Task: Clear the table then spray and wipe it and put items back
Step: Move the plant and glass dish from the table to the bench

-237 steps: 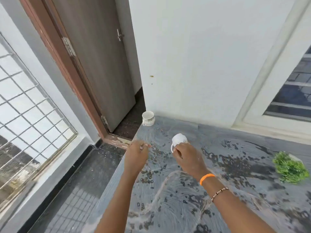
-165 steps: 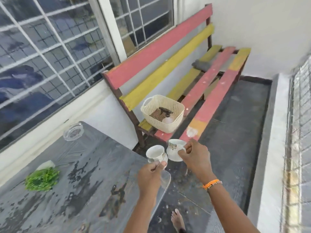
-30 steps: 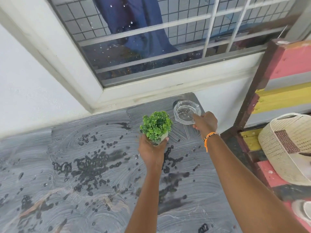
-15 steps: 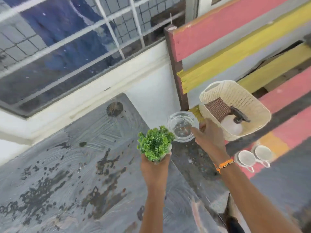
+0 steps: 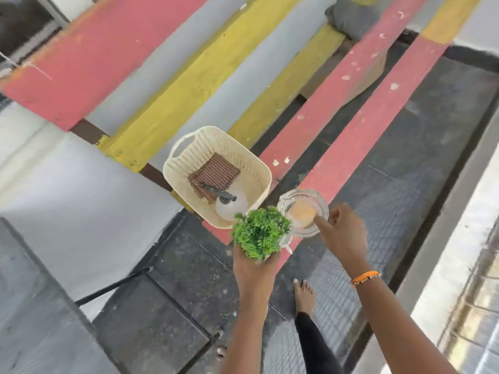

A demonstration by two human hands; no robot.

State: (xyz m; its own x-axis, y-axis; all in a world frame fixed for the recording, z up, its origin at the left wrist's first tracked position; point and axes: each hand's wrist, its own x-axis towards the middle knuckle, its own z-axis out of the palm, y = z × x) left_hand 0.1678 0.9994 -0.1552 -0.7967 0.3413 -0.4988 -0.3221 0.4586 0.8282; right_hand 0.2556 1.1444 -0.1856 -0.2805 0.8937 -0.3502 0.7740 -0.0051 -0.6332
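My left hand grips a small potted green plant from below, held over the front edge of the bench. My right hand pinches the rim of a clear glass ashtray, held above the red front slat of the bench. A cream basket sits on the bench just left of both; inside lie a brown checked cloth and a white spray bottle with a black trigger. The grey table shows at the lower left.
The red and yellow slatted bench runs diagonally up to the right, with a grey cloth at its far end. Dark tiled floor lies beneath. My bare foot stands by the bench. A low white parapet runs along the right.
I have turned from the table to the bench. Both hands carried the plant and the ashtray off the table and now hold them over the bench beside the basket.
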